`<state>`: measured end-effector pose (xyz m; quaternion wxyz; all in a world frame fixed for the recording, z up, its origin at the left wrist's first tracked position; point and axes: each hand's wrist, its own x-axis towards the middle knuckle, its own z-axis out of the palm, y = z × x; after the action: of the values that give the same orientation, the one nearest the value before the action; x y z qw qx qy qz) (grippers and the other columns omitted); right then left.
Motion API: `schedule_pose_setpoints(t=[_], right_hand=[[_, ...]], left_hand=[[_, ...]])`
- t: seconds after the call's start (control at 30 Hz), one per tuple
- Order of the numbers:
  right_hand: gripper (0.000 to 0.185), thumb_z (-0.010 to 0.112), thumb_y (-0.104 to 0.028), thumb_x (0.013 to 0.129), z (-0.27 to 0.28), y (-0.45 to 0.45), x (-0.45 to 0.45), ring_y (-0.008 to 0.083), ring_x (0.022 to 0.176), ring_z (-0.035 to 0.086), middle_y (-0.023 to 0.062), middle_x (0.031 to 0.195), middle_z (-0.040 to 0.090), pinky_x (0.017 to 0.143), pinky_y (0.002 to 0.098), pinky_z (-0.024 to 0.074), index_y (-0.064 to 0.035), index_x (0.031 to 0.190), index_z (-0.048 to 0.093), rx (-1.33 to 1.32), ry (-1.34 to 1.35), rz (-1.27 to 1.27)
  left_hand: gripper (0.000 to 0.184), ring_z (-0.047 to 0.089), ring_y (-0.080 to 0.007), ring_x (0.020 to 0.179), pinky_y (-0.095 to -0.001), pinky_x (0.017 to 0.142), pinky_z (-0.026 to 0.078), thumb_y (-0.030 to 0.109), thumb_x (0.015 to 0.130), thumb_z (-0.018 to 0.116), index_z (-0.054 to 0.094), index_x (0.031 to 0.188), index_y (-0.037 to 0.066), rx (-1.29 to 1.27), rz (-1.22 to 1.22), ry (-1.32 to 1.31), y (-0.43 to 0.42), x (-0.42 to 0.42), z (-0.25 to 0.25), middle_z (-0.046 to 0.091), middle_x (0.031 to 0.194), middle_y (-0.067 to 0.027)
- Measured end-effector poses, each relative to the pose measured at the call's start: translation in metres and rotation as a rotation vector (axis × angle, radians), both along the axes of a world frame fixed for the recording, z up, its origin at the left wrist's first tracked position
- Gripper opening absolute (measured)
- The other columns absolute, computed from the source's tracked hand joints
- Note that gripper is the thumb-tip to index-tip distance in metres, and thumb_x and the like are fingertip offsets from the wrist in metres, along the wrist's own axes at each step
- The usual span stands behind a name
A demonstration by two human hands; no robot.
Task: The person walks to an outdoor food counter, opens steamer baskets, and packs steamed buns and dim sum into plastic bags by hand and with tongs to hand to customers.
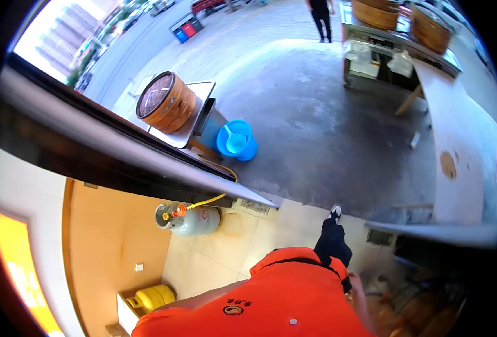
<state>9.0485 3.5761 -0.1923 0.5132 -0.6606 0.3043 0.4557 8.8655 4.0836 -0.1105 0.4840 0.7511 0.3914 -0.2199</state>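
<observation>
At the right side of my orange shirt (271, 292), my right hand (354, 282) hangs low by the hip, beside a black item (347, 285) I cannot make out. Its fingers are small and partly hidden, so whether it holds anything is unclear. My left forearm shows only in part behind the shirt, and the left hand is out of sight. One foot in a black and white shoe (335, 212) is stepping at the doorway, below a dark trouser leg (331, 238).
Outside left, a bamboo steamer (175, 106) sits on a metal stand beside a blue bucket (248, 147) with a dipper (236, 141). A gas cylinder (203, 221) stands indoors. More steamers (430, 31), a long pale table (456, 135) and a person (320, 17) are farther out.
</observation>
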Motion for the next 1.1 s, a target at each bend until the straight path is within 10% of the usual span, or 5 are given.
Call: schedule_pose_setpoints(t=[0.3,0.77,1.1], right_hand=[[0.022,0.060,-0.012,0.098,0.151,0.083,0.375,0.0210,0.050,0.059,0.0116,0.077,0.067,0.045,0.0380,0.0456,0.0029,0.115,0.062,-0.241,0.521,0.586],[0.042,0.067,-0.009,0.092,0.281,0.217,0.696,0.0190,0.101,0.070,0.0090,0.119,0.069,0.086,0.0333,0.0571,-0.0009,0.132,0.057,0.042,0.421,0.040],[0.020,0.070,-0.008,0.086,0.221,0.190,0.947,0.0146,0.075,0.067,0.0060,0.086,0.071,0.065,0.0295,0.0534,0.0007,0.104,0.072,0.088,0.228,0.250]], left_hand=[[0.029,0.065,-0.0214,0.095,-0.0383,0.083,0.054,0.022,0.100,0.061,0.056,0.124,0.007,-0.356,0.006,0.481,-0.097,0.113,0.030,0.067,0.104,-0.0072],[0.030,0.066,-0.0242,0.101,-0.0409,0.087,0.055,0.022,0.100,0.061,0.054,0.125,0.007,-0.221,0.009,0.275,0.177,0.671,-0.048,0.067,0.108,-0.0093],[0.031,0.067,-0.0263,0.105,-0.0427,0.089,0.056,0.023,0.100,0.061,0.053,0.126,0.007,-0.142,0.146,0.021,0.215,0.995,-0.015,0.067,0.112,-0.0107]])
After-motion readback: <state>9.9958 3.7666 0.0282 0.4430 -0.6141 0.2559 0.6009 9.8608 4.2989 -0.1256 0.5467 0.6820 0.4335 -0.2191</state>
